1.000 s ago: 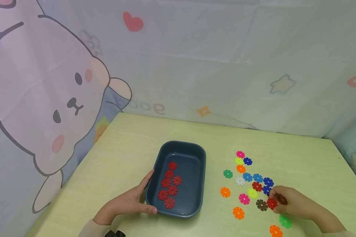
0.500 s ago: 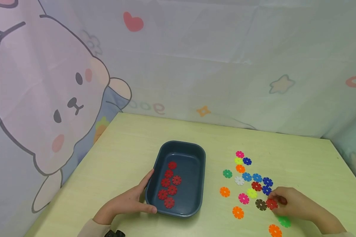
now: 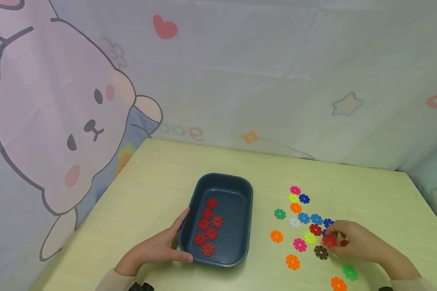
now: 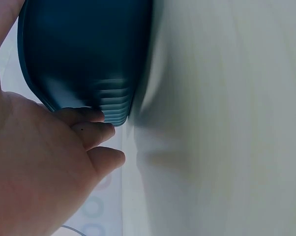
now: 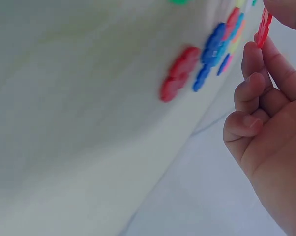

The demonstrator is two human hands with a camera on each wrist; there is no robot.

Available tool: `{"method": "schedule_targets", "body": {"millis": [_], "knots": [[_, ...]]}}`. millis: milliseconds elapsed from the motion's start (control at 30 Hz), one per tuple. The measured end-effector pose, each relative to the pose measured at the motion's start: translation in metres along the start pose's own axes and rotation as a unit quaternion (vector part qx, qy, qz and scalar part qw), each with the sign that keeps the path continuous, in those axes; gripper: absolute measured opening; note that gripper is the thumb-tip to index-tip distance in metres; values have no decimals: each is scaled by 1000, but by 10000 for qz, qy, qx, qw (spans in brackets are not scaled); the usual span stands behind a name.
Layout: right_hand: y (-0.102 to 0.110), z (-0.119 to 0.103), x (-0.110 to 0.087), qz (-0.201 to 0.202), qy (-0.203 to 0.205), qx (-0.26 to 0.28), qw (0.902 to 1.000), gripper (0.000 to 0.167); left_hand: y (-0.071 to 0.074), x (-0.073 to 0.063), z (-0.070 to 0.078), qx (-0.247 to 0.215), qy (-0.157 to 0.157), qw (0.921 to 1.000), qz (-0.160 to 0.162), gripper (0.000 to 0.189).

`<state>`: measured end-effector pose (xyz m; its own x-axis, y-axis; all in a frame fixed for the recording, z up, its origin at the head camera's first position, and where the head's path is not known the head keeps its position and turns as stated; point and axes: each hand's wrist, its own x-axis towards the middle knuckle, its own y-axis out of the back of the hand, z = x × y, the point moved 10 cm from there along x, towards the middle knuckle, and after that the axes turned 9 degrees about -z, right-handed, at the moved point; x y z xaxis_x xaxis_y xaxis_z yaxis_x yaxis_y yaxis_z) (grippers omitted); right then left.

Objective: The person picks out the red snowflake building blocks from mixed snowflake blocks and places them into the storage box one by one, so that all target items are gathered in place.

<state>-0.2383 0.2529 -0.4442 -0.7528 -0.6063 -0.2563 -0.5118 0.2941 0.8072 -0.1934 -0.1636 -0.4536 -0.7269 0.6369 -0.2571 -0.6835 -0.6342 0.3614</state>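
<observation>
Pinching a red disc (image 3: 329, 241) between thumb and fingertips, the right hand (image 3: 357, 241) keeps a narrow grip over the desk (image 3: 182, 161), to the right of the scattered pieces. The left hand (image 3: 156, 245) has a wide grip, its fingers along the left wall of a dark blue tray (image 3: 232, 226) and its thumb at the near left corner. Seven more red discs (image 3: 213, 236) lie flat in the tray, mostly toward its left side and near end. Another red piece (image 3: 344, 242) is on the desk, partly hidden behind the right hand's fingers. Just left of the pinched disc are a yellow disc (image 3: 310, 238) and a brown disc (image 3: 321, 252), with a loose red one (image 3: 315, 229) a little farther off, near two dark blue discs (image 3: 328, 222), one of them half covered by the hand. A bright green disc (image 3: 350, 273) lies nearer the person, by an orange one (image 3: 338, 283). Behind the desk hangs a pale cloth (image 3: 258, 72) printed with a bear, a heart and stars
</observation>
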Motion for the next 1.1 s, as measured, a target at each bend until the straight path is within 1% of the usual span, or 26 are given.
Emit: {"method": "schedule_targets", "body": {"millis": [100, 200, 267, 433, 533, 767, 1100], "knots": [[7, -9, 6, 120, 203, -141, 9996, 26, 0, 0, 0, 33, 0, 10000, 14, 121], [12, -17, 11, 164, 232, -281, 9992, 29, 0, 0, -1, 11, -21, 10000, 10, 121], [15, -23, 14, 219, 350, -380, 9984, 30, -1, -1, 0, 1, -31, 10000, 5, 121], [22, -37, 22, 244, 456, -436, 9977, 30, -1, 0, 1, 16, -33, 10000, -4, 121], [25, -44, 27, 251, 431, -457, 9977, 29, -1, 0, 1, 40, -26, 10000, -3, 121], [31, -60, 36, 491, 771, -449, 9948, 23, -1, 0, 0, 56, -1, 10000, 10, 121], [37, -85, 53, 588, 1073, -565, 9909, 24, -1, 0, 2, 70, -35, 10000, -12, 121]]}}
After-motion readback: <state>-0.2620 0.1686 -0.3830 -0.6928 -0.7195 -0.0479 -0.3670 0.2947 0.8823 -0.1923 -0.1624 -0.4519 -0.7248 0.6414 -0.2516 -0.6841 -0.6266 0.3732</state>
